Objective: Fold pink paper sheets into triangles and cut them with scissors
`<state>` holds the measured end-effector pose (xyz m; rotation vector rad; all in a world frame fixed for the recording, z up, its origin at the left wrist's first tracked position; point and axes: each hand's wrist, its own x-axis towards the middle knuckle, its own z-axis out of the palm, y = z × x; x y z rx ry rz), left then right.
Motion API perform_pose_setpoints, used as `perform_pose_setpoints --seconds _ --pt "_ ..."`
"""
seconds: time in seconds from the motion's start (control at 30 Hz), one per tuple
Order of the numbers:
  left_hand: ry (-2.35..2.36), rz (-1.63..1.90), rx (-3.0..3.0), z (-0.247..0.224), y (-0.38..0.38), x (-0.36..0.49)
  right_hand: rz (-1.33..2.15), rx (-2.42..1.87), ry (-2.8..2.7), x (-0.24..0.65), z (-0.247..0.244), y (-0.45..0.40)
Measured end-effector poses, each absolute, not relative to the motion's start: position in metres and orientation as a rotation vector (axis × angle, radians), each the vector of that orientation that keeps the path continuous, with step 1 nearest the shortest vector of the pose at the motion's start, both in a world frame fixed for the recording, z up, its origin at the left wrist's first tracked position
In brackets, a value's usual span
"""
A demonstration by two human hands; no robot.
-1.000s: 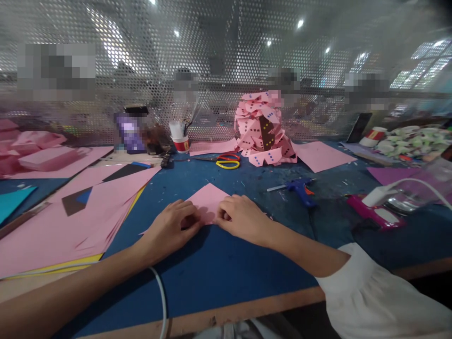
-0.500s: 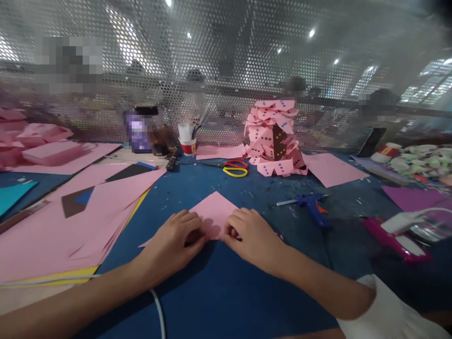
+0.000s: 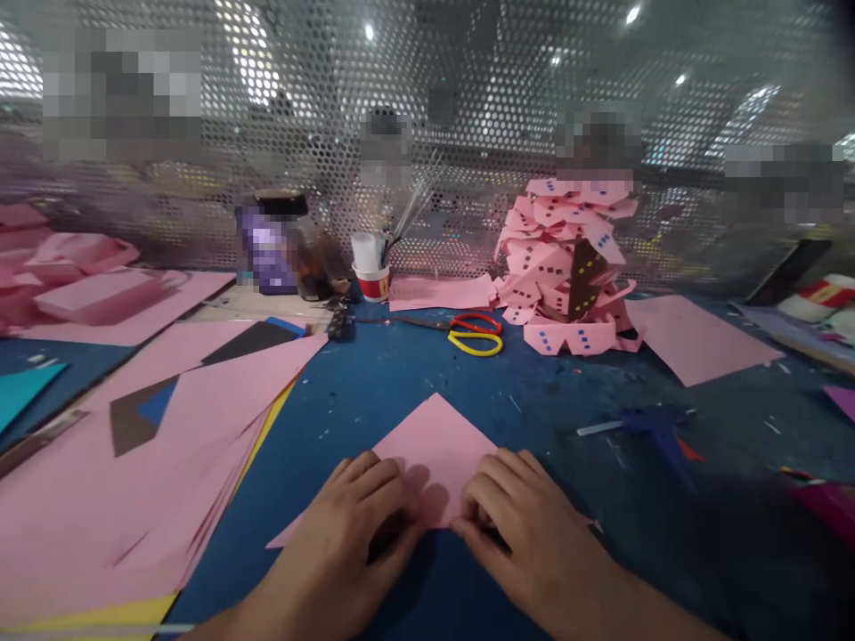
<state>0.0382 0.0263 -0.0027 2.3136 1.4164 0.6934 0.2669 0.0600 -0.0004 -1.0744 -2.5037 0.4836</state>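
A pink sheet of paper (image 3: 437, 445) lies folded into a triangle on the blue table, its peak pointing away from me and its straight edge towards me. My left hand (image 3: 364, 521) pinches that near edge left of the middle, fingers curled and thumb against the paper. Just to the right, my right hand (image 3: 517, 512) grips the same edge in a like pinch, a short gap between the two thumbs. Both outer corners of the triangle stick out past my hands; the part beneath my fingers is hidden.
Scissors (image 3: 476, 334) with red and yellow handles lie beyond the paper. At right rests a blue glue gun (image 3: 658, 432). Behind stands a pile of pink paper pieces with dots (image 3: 534, 276) beside a cup of tools (image 3: 371, 280). Pink sheets (image 3: 73, 507) cover the left side.
The view has tilted up and turned a little, so the paper and hands sit lower in the picture. Both hands still hold the near edge, with the fold much as before.
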Motion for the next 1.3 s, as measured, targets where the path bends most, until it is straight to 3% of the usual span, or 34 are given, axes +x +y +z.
perform_pose_setpoints --seconds 1.3 --pt "1.478 0.668 2.391 0.000 0.030 0.041 0.371 -1.074 -2.559 0.261 0.012 0.060"
